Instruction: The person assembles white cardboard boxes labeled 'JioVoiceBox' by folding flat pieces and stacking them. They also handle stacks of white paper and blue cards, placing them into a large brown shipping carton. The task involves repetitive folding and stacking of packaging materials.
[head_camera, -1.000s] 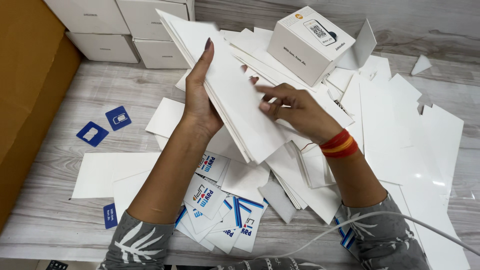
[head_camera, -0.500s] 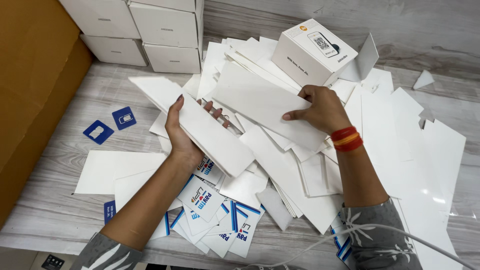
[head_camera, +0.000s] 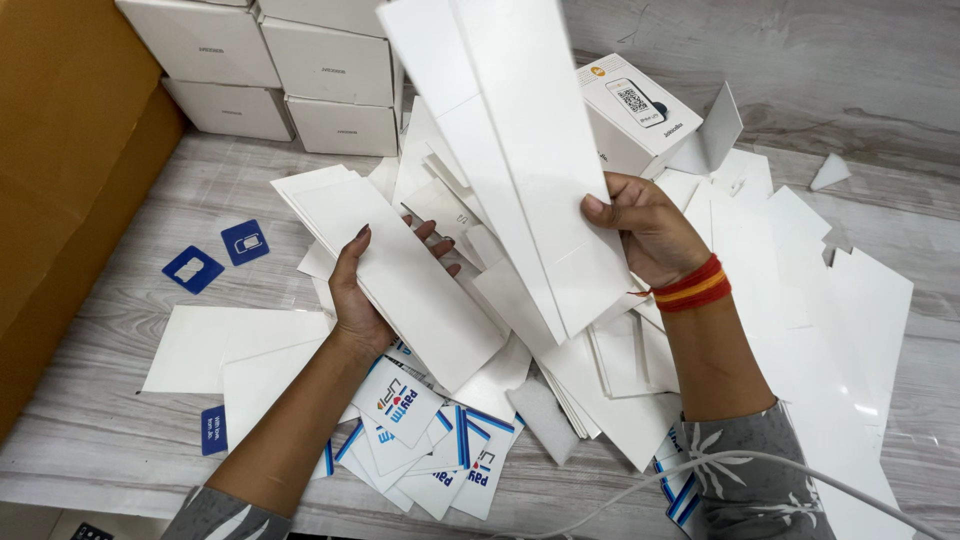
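Observation:
My left hand (head_camera: 365, 285) grips a stack of flat white cardboard sheets (head_camera: 400, 270) low over the pile, thumb on top and fingers underneath. In my right hand (head_camera: 640, 230) a folded white cardboard sheet (head_camera: 510, 150) is pinched at its lower edge and stands raised and upright, hiding part of the small white box (head_camera: 640, 115) behind it. Under both hands lies a loose heap of white cardboard sheets (head_camera: 780, 270) spread across the grey wooden floor.
Stacked white boxes (head_camera: 300, 70) stand at the back left beside a large brown carton (head_camera: 60, 180). Two small blue cards (head_camera: 215, 257) lie on the floor at left. Printed white-and-blue cards (head_camera: 420, 440) fan out near my left forearm. A white cable (head_camera: 720, 470) crosses my right sleeve.
My right hand has lifted one sheet from lying flat on the heap to upright. The left hand has drawn its stack slightly down and left, apart from the lifted sheet.

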